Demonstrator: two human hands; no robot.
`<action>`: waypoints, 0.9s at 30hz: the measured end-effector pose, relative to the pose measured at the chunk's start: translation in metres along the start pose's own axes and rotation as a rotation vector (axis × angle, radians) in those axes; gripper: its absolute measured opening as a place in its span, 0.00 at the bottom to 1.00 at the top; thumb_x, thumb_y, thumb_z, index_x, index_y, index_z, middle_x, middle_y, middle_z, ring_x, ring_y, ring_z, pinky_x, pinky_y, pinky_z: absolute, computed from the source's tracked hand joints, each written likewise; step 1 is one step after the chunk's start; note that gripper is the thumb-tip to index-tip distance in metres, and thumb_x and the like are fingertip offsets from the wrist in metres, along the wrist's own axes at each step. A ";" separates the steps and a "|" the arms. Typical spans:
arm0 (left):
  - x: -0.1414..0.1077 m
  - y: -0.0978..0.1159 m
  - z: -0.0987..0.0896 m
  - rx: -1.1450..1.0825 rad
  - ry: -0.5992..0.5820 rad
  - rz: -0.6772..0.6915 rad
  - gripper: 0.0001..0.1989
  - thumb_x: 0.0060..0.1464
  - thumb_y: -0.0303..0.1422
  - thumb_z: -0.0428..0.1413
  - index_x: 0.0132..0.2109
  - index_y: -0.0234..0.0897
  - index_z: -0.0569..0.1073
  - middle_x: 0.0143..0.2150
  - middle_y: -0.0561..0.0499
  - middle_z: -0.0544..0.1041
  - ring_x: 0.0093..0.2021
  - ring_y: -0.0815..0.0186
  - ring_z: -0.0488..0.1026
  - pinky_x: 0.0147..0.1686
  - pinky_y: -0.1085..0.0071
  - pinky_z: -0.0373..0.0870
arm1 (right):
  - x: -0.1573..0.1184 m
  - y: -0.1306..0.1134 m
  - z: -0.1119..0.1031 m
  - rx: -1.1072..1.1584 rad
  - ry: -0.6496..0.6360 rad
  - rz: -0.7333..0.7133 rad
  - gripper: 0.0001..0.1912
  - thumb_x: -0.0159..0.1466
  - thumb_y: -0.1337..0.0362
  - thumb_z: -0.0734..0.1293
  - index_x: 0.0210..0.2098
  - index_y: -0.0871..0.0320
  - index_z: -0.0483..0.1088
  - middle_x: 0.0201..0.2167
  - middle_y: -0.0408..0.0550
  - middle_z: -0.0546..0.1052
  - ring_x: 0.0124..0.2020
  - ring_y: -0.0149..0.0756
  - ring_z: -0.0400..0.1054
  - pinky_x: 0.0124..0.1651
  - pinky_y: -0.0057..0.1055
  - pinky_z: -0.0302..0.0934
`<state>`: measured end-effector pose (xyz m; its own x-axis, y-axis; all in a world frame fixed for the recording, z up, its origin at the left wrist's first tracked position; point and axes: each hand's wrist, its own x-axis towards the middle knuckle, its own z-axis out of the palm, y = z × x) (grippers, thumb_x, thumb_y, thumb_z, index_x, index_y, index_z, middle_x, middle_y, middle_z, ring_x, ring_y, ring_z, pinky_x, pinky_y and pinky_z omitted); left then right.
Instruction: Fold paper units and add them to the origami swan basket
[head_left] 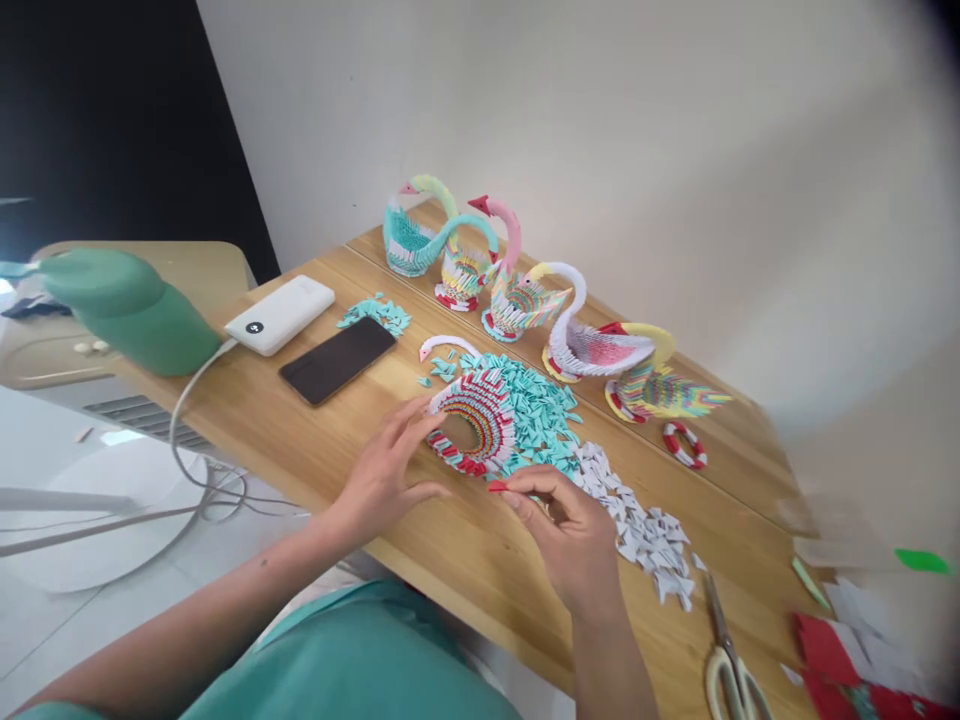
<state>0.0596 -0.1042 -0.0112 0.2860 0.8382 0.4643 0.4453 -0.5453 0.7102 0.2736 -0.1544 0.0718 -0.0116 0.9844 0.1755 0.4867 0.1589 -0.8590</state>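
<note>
A round ring of folded paper pieces (491,415) in red, white, teal and yellow rows rests on the wooden table, tilted so its hollow shows. My left hand (394,455) is beside its left edge, fingers apart, with the fingertips at the rim; whether they touch it I cannot tell. Between the thumb and fingers of my right hand (559,525) is a small red folded paper piece (497,486), just off the ring's lower right side. Behind the ring spreads a pile of teal paper pieces (540,405), and white paper pieces (637,520) lie further right.
Several finished paper swans (600,345) line the back of the table, with a red-and-white ring (684,445) nearby. Scissors (726,640) lie at front right. A phone (337,360), white power bank (281,313) and green bottle (139,305) stand on the left.
</note>
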 end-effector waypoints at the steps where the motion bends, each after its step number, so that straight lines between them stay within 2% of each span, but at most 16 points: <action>1: 0.004 -0.002 0.003 0.016 -0.036 0.003 0.38 0.47 0.40 0.66 0.63 0.41 0.62 0.67 0.35 0.59 0.67 0.47 0.56 0.62 0.46 0.58 | 0.005 -0.004 0.002 -0.031 -0.009 -0.027 0.03 0.61 0.65 0.70 0.32 0.52 0.76 0.31 0.45 0.79 0.35 0.36 0.72 0.41 0.32 0.66; 5: 0.018 -0.004 0.012 0.008 -0.107 0.018 0.37 0.45 0.40 0.67 0.61 0.39 0.64 0.68 0.34 0.55 0.69 0.47 0.51 0.64 0.46 0.55 | 0.019 -0.013 0.007 -0.097 -0.029 -0.071 0.03 0.61 0.65 0.69 0.33 0.51 0.77 0.32 0.45 0.79 0.35 0.37 0.73 0.41 0.33 0.66; 11: 0.031 0.001 0.009 -0.026 -0.127 0.002 0.17 0.48 0.39 0.66 0.43 0.37 0.74 0.65 0.37 0.60 0.66 0.48 0.56 0.60 0.47 0.60 | 0.031 -0.010 0.005 -0.054 -0.097 0.006 0.03 0.60 0.64 0.70 0.32 0.53 0.77 0.31 0.45 0.79 0.35 0.37 0.72 0.42 0.34 0.66; 14: 0.039 0.003 0.007 0.014 -0.173 0.062 0.16 0.46 0.40 0.67 0.38 0.36 0.75 0.64 0.36 0.63 0.66 0.46 0.57 0.61 0.46 0.57 | 0.039 -0.005 0.000 0.026 -0.150 0.094 0.04 0.58 0.62 0.72 0.31 0.55 0.77 0.30 0.46 0.79 0.33 0.37 0.72 0.39 0.33 0.66; 19: 0.058 0.008 0.006 0.089 -0.243 0.157 0.17 0.46 0.44 0.66 0.36 0.35 0.75 0.60 0.38 0.69 0.63 0.46 0.60 0.62 0.44 0.50 | 0.055 0.002 -0.013 0.114 -0.233 0.208 0.10 0.54 0.57 0.75 0.30 0.57 0.77 0.28 0.45 0.79 0.30 0.34 0.71 0.35 0.32 0.65; 27: 0.084 0.018 0.007 0.205 -0.310 0.305 0.18 0.46 0.45 0.66 0.37 0.35 0.77 0.58 0.40 0.70 0.58 0.47 0.64 0.60 0.44 0.49 | 0.066 0.002 -0.034 0.037 -0.284 0.199 0.13 0.52 0.53 0.75 0.28 0.57 0.77 0.26 0.44 0.77 0.28 0.32 0.67 0.32 0.31 0.62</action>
<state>0.0977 -0.0438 0.0371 0.6549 0.6190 0.4335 0.4511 -0.7805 0.4329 0.3031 -0.0917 0.0981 -0.1648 0.9773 -0.1335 0.4716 -0.0408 -0.8809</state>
